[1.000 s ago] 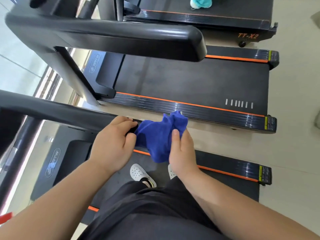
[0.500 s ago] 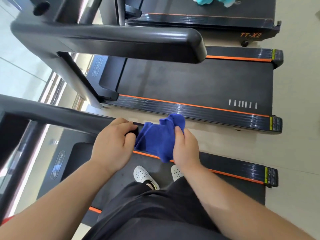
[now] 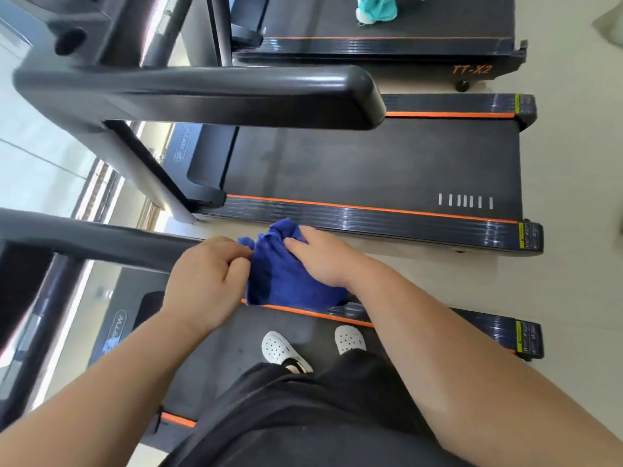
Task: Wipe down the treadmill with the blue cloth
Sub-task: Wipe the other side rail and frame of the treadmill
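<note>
Blue cloth (image 3: pixel 286 274), black treadmill (image 3: pixel 215 348) with orange stripes, white shoes (image 3: pixel 279 348).

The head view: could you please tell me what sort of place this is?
Most likely a gym: three treadmills stand side by side, the nearest treadmill under the person's shoes, a second treadmill beside it, a third treadmill marked TT-X2 beyond. The blue cloth suggests cleaning.
</note>
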